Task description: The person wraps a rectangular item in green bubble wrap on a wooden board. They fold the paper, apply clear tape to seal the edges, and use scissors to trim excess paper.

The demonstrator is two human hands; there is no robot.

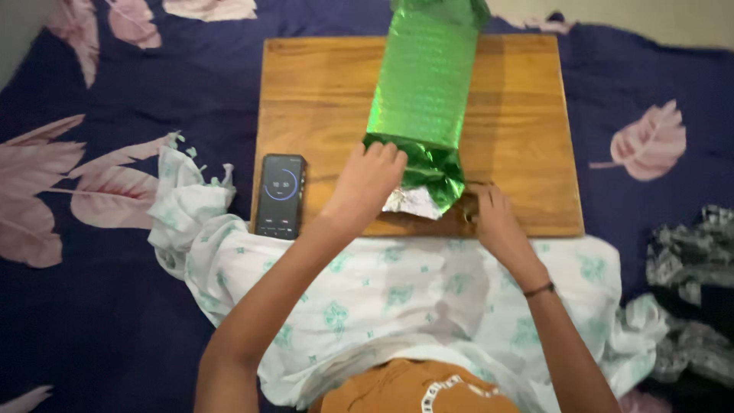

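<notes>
A long box wrapped in shiny green foil paper [425, 76] lies lengthwise on a wooden board [321, 99]. Its near end is folded into a flap whose silver underside [413, 201] shows. My left hand [365, 183] presses down on that folded end, fingers bent over the green paper. My right hand [495, 218] rests flat on the board's front edge, just right of the flap, fingers spread and holding nothing. A dark band circles my right wrist.
A black phone [280, 196] with a lit round dial lies at the board's front left corner. A white cloth with green print [397, 294] covers my lap. The dark blue leaf-patterned bedsheet [115, 115] surrounds everything; black-and-white fabric [692, 291] is bunched at right.
</notes>
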